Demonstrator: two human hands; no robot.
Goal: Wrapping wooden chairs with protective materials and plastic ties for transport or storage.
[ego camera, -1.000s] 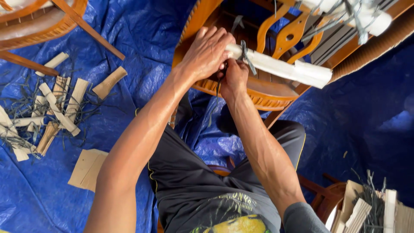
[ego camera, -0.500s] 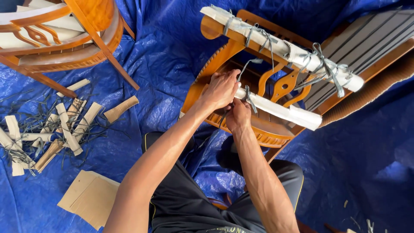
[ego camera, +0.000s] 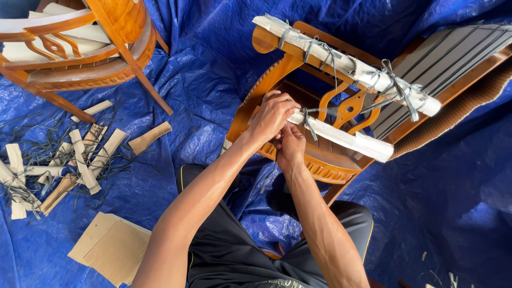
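Still gripping, two hands (ego camera: 280,125) hold one wrapped rail (ego camera: 341,137) between two chairs (ego camera: 298,69).

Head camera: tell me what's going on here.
A person seated on a blue tarp works on a wooden chair lying on its side. The left hand grips the end of a white padded wrap on a rail; the right hand is just beneath. Removed wraps and cardboard lie nearby.

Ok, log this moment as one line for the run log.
left hand: gripping white wrapped chair rail | right hand: under the rail's end, grip hidden | chair: on its side on blue tarp
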